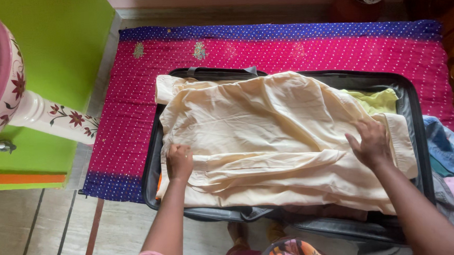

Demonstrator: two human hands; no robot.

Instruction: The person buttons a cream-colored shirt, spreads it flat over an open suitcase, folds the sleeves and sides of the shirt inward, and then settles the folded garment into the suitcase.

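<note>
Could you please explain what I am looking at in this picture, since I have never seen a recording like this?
There is only one picture, taken by a camera worn on a person's head and looking down at their own two bare hands. An open dark suitcase lies on a pink and blue dotted cloth spread on the floor. A cream garment is laid across the suitcase. The left hand presses flat on its left part, and the right hand rests flat on its right part; neither grips anything. A yellow-green cloth peeks out underneath, and more clothes lie to the right.
</note>
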